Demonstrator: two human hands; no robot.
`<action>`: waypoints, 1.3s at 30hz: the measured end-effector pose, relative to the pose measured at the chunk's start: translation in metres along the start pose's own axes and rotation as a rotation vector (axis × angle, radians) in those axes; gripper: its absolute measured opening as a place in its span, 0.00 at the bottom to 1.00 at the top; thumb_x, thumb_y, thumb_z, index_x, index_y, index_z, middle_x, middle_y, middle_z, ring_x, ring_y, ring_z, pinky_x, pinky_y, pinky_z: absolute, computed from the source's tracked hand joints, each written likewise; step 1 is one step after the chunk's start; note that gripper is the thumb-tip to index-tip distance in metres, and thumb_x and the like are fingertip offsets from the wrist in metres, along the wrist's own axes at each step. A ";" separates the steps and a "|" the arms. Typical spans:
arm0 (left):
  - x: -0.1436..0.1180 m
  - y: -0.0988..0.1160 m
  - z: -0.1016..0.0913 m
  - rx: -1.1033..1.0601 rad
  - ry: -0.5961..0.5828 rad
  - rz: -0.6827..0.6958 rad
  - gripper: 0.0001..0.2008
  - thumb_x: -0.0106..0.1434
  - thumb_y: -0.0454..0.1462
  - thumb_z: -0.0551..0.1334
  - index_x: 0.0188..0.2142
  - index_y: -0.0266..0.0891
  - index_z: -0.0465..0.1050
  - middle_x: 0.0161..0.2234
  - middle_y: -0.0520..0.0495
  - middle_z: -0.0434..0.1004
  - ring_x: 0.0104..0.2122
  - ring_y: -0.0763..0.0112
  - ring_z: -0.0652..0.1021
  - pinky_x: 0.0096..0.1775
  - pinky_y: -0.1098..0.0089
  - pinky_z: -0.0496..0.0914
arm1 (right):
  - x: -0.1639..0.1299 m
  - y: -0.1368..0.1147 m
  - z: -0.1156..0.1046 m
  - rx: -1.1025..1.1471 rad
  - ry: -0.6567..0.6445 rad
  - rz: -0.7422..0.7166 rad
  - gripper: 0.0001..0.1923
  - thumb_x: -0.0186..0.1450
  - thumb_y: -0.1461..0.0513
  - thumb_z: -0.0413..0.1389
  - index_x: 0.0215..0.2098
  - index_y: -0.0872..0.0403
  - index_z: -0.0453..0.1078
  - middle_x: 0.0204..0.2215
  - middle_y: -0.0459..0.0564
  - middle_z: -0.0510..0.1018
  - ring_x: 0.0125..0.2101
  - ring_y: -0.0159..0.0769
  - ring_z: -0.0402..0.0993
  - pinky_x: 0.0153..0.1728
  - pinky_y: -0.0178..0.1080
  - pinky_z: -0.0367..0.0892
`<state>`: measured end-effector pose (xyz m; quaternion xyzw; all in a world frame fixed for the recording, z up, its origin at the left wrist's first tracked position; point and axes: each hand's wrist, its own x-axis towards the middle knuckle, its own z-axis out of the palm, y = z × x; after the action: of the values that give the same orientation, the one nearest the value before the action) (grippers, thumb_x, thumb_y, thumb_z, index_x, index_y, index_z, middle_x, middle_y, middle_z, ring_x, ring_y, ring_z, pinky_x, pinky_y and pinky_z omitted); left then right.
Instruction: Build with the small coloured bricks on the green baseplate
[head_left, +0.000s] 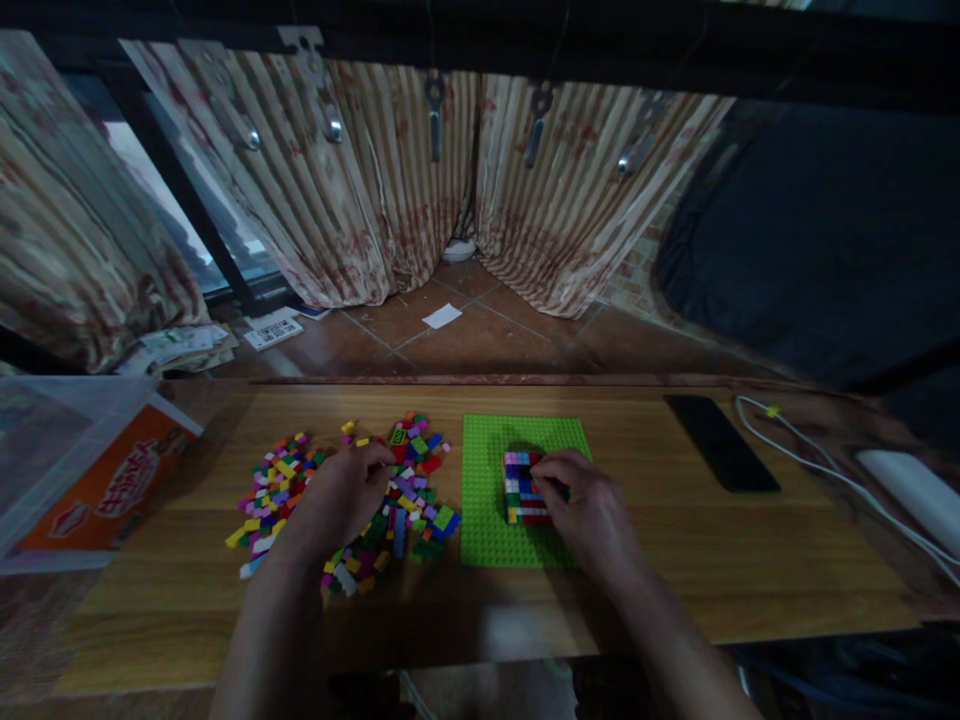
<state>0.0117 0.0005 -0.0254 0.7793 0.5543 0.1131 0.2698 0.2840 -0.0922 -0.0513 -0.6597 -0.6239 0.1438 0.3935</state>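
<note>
A person's two bare hands work over a wooden table (pixel 750 560). A green studded baseplate (pixel 482 500) lies midway between the table's left and right edges, bearing a small multicoloured brick build (pixel 517 490) near its middle. The right hand (pixel 585 500) is at the build's right side, its grip pinched; whether it holds a brick, I cannot tell. The left hand (pixel 352 490), fingers curled, is over loose bricks (pixel 409 490) spread toward the table's left edge; its grip's contents are unclear. A black slab (pixel 721 443) lies toward the far right corner.
</note>
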 end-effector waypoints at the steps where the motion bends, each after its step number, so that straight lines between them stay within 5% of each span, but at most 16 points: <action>1: 0.000 -0.001 0.001 0.001 0.003 0.002 0.12 0.61 0.36 0.53 0.33 0.41 0.76 0.30 0.49 0.80 0.33 0.65 0.78 0.34 0.71 0.66 | 0.000 0.000 0.000 0.002 -0.003 -0.005 0.09 0.63 0.65 0.52 0.32 0.50 0.74 0.34 0.48 0.77 0.35 0.36 0.76 0.39 0.38 0.70; 18: 0.000 -0.003 0.001 0.026 0.010 -0.022 0.12 0.61 0.36 0.53 0.32 0.41 0.76 0.29 0.48 0.80 0.31 0.65 0.78 0.34 0.70 0.66 | -0.002 0.004 -0.008 0.050 0.003 0.080 0.06 0.62 0.62 0.54 0.35 0.52 0.73 0.34 0.49 0.78 0.33 0.37 0.77 0.38 0.40 0.73; 27: -0.002 0.002 -0.003 0.008 0.001 -0.042 0.12 0.60 0.36 0.52 0.33 0.41 0.76 0.31 0.47 0.80 0.33 0.63 0.78 0.36 0.69 0.66 | 0.005 0.021 -0.024 0.023 0.273 0.301 0.15 0.63 0.52 0.55 0.37 0.55 0.75 0.33 0.53 0.80 0.31 0.40 0.77 0.33 0.41 0.71; 31: 0.000 -0.003 0.001 0.011 0.012 -0.013 0.12 0.61 0.36 0.52 0.33 0.41 0.75 0.30 0.47 0.79 0.32 0.64 0.77 0.35 0.69 0.66 | 0.005 0.032 -0.018 0.086 0.265 0.363 0.23 0.63 0.48 0.55 0.47 0.56 0.72 0.42 0.59 0.79 0.37 0.44 0.77 0.38 0.46 0.71; 39: -0.001 -0.001 -0.002 0.010 -0.006 -0.022 0.13 0.61 0.38 0.52 0.33 0.41 0.75 0.31 0.46 0.79 0.33 0.64 0.77 0.38 0.69 0.67 | 0.005 0.030 0.009 -0.166 0.149 0.283 0.32 0.64 0.45 0.50 0.56 0.60 0.65 0.51 0.66 0.72 0.53 0.53 0.67 0.53 0.55 0.62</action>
<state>0.0100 0.0004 -0.0246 0.7747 0.5627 0.1051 0.2687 0.3001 -0.0821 -0.0761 -0.7800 -0.5038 0.0965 0.3585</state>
